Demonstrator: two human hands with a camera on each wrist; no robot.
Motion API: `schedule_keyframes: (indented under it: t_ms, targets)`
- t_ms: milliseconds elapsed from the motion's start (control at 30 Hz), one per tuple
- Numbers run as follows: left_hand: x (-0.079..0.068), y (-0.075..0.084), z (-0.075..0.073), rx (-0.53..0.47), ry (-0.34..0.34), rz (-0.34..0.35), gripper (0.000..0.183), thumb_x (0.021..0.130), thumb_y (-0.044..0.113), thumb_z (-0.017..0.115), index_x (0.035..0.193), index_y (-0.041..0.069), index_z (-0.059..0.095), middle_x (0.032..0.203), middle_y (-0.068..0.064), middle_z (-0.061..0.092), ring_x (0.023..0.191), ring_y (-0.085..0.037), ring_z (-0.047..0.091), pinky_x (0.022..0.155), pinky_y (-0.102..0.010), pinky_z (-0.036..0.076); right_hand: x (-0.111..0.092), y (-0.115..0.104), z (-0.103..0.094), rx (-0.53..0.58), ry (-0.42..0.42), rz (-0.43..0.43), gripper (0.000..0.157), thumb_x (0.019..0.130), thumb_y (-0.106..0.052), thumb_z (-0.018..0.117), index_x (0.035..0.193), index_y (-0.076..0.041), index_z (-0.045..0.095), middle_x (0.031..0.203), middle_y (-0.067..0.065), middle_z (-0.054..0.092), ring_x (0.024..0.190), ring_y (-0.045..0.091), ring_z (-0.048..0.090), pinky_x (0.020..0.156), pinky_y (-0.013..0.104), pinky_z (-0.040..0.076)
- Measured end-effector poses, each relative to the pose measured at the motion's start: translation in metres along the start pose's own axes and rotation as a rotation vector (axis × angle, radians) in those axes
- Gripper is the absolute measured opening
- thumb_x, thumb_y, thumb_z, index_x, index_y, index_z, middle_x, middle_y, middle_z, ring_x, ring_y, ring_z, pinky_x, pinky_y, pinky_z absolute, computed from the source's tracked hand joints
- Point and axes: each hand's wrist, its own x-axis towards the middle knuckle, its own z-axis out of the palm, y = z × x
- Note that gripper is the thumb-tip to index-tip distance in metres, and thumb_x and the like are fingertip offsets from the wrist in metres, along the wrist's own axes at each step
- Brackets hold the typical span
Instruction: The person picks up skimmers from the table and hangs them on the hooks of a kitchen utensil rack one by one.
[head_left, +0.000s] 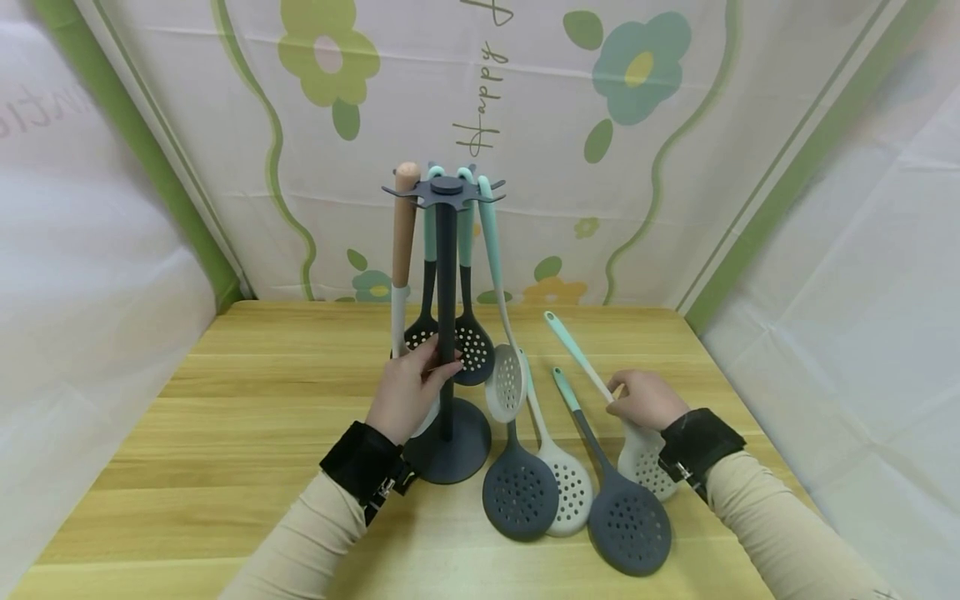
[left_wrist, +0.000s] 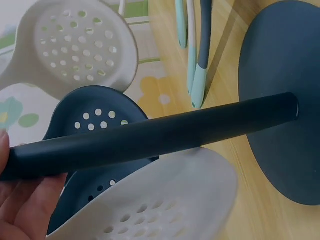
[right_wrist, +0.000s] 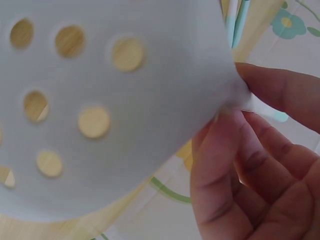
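Note:
My left hand (head_left: 408,387) grips the dark pole (head_left: 446,283) of an upright utensil stand, its thumb and fingers around the lower half. In my right hand (head_left: 647,398), thumb and fingers pinch a white skimmer (right_wrist: 167,100) where its handle meets the perforated head; the mint handle end points away. From the stand's hooked top (head_left: 447,188) hang a wooden-handled utensil (head_left: 403,233), two dark skimmers (head_left: 475,346) with mint handles, and a white skimmer (head_left: 507,385). The wooden-handled one's head is partly hidden behind my left hand.
Between my hands, a dark skimmer (head_left: 521,500), a white skimmer (head_left: 572,492) and another dark skimmer (head_left: 630,533) lie on the wooden table (head_left: 225,433). The stand's round base (head_left: 468,454) is close to them. Printed fabric (head_left: 420,92) walls in the table.

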Motion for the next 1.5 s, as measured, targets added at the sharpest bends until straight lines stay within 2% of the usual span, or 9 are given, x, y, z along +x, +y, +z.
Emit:
schedule_keyframes:
  t_ms: [200,433,700,1067,1300,1500]
  targets:
    - [-0.001,0.002,0.002,0.004,-0.007,-0.002,0.026,0.097,0.010,0.063,0.120,-0.001,0.063,0.108,-0.014,0.073,0.098,-0.025,0.073,0.081,-0.037,0.060,0.000,0.000,0.000,0.008,-0.002,-0.012,0.026,0.085,-0.010,0.069,0.107,0.004,0.066,0.072,0.005,0.061,0.060,0.016,0.053,0.054,0.028,0.042]
    - [-0.001,0.005,0.004,0.078,0.005,0.038,0.022,0.099,0.008,0.059,0.119,-0.001,0.062,0.110,-0.015,0.072,0.095,-0.025,0.072,0.074,-0.038,0.059,0.000,-0.004,0.000,0.017,0.018,-0.019,0.026,0.085,-0.011,0.069,0.107,0.003,0.066,0.074,0.007,0.062,0.061,0.016,0.055,0.054,0.028,0.043]
    - [-0.002,0.005,0.004,0.111,0.000,0.052,0.022,0.100,0.008,0.058,0.120,-0.002,0.061,0.111,-0.015,0.072,0.096,-0.026,0.071,0.074,-0.038,0.057,-0.001,-0.010,-0.001,0.011,0.028,-0.026,0.026,0.086,-0.010,0.069,0.109,0.002,0.065,0.075,0.006,0.063,0.062,0.016,0.056,0.054,0.029,0.044]
    - [-0.003,0.005,0.004,0.090,-0.001,0.048,0.023,0.100,0.007,0.057,0.121,-0.002,0.061,0.112,-0.015,0.071,0.096,-0.026,0.071,0.073,-0.037,0.058,-0.002,-0.015,-0.003,0.040,0.040,-0.018,0.028,0.089,-0.010,0.068,0.114,0.002,0.064,0.077,0.006,0.063,0.064,0.017,0.056,0.055,0.029,0.045]
    - [-0.003,0.004,0.005,0.091,0.005,0.058,0.026,0.101,0.007,0.056,0.125,-0.001,0.059,0.113,-0.015,0.071,0.093,-0.025,0.071,0.067,-0.034,0.055,-0.004,-0.019,-0.006,0.042,0.066,-0.038,0.028,0.091,-0.009,0.066,0.116,0.004,0.062,0.081,0.008,0.065,0.066,0.017,0.058,0.056,0.028,0.047]
    - [-0.004,0.005,0.005,0.089,0.007,0.059,0.029,0.101,0.008,0.055,0.129,-0.001,0.056,0.115,-0.015,0.070,0.099,-0.026,0.071,0.072,-0.036,0.058,-0.006,-0.021,-0.007,0.041,0.093,-0.042,0.028,0.092,-0.012,0.065,0.117,0.002,0.062,0.085,0.009,0.067,0.068,0.017,0.059,0.057,0.029,0.047]
